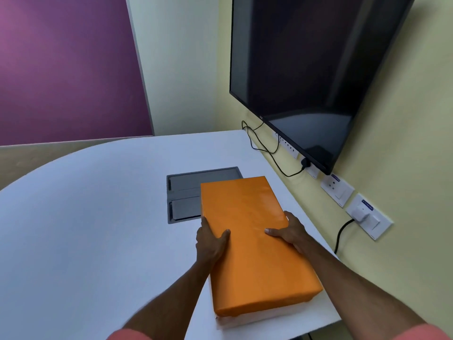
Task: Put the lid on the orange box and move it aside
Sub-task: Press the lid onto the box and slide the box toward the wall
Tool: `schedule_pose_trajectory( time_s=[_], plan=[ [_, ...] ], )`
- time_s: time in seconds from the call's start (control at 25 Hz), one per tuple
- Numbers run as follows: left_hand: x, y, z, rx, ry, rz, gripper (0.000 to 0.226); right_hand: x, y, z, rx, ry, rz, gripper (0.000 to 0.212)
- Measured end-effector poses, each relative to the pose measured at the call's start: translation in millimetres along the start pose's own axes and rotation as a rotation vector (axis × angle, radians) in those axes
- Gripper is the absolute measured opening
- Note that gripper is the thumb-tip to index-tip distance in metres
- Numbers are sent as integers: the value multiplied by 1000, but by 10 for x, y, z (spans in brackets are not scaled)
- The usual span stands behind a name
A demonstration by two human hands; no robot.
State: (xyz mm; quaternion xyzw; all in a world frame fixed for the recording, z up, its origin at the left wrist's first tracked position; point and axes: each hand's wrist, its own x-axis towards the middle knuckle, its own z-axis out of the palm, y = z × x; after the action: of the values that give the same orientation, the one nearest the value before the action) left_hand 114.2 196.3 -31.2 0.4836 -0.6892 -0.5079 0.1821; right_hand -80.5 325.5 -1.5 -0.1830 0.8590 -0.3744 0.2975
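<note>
An orange lid (255, 244) lies over a long box on the white table (98, 229), near its right edge. Below the lid's near edge a pale strip of the box (252, 320) shows. My left hand (210, 241) grips the lid's left side, thumb on top. On the lid's right side my right hand (289, 231) holds it the same way, thumb resting on the top face. The box's inside is hidden.
A grey cable hatch (186, 192) is set into the table just beyond the box, partly covered by it. A dark wall screen (306, 69) hangs to the right, with sockets (338, 190) and black cables (269, 150) along the yellow wall.
</note>
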Motion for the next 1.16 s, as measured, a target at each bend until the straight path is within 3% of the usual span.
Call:
schedule_pose_trajectory(
  time_s=[0.28, 0.6, 1.16],
  plan=[
    [-277, 338, 919, -11, -13, -15, 95, 260, 498, -855, -22, -15, 10, 111],
    [-436, 587, 1601, -12, -50, 9, 86, 424, 922, -1478, 11, -53, -19, 98],
    [-412, 603, 1941, 7, -80, 3, 86, 707, 1168, -1655, -41, -76, 6, 106]
  ],
)
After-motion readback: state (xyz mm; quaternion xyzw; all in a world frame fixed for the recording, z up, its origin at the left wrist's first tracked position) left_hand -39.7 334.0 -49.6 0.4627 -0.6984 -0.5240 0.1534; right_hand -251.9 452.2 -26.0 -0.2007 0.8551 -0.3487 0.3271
